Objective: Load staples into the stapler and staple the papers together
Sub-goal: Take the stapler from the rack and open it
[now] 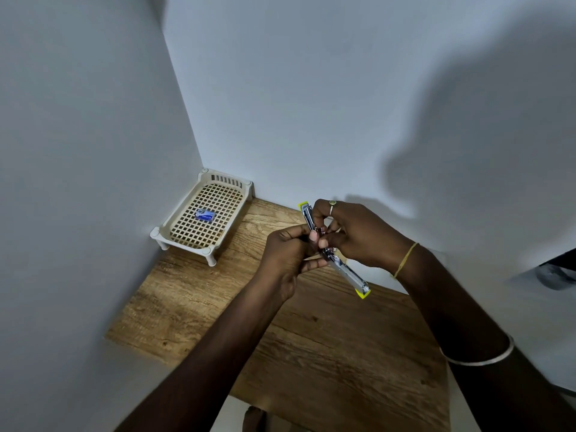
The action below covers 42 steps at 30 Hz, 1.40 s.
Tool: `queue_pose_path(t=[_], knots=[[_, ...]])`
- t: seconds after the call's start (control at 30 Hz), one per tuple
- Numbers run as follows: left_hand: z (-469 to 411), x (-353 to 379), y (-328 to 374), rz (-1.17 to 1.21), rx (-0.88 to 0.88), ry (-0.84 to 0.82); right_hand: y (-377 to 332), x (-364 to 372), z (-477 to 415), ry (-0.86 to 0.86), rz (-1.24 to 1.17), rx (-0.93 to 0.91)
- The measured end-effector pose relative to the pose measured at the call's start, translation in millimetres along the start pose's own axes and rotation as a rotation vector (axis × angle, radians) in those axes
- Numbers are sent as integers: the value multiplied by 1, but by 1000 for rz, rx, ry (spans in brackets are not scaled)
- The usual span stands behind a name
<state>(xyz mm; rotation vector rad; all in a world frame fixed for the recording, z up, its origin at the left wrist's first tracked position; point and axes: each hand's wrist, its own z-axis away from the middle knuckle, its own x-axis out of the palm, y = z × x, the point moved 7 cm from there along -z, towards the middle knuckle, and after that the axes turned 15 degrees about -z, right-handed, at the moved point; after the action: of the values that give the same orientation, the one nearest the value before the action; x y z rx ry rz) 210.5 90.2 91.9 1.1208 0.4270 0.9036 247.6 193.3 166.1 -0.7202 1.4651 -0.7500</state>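
A yellow and silver stapler (349, 272) is swung fully open and held in the air above the wooden table (327, 344). Its two arms point up-left and down-right. My left hand (290, 254) grips the stapler near its hinge from the left. My right hand (352, 232) pinches at the metal channel near the hinge with thumb and fingertips. A small blue staple box (204, 215) lies in a cream mesh tray (187, 232) at the table's back left corner. No papers are in view.
White walls (93, 151) close in the table on the left and at the back. The tray stands on short legs in the corner. A dark object (558, 269) shows at the far right edge.
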Motion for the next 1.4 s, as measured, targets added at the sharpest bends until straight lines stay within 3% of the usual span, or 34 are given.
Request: queue_pose_path(t=[0.53,1.1,1.27,1.4], knots=[[-6,-2,-13,23,-34,5,12,4,5,99,51,19],[-5,-13,-10,154,-61,68,0,0,41,438,235,-207],[-5,-17,-9,173,-58,79,5,-3,53,468,129,-268],[-4,-14,-11,166,-58,80,14,0,59,485,52,-208]])
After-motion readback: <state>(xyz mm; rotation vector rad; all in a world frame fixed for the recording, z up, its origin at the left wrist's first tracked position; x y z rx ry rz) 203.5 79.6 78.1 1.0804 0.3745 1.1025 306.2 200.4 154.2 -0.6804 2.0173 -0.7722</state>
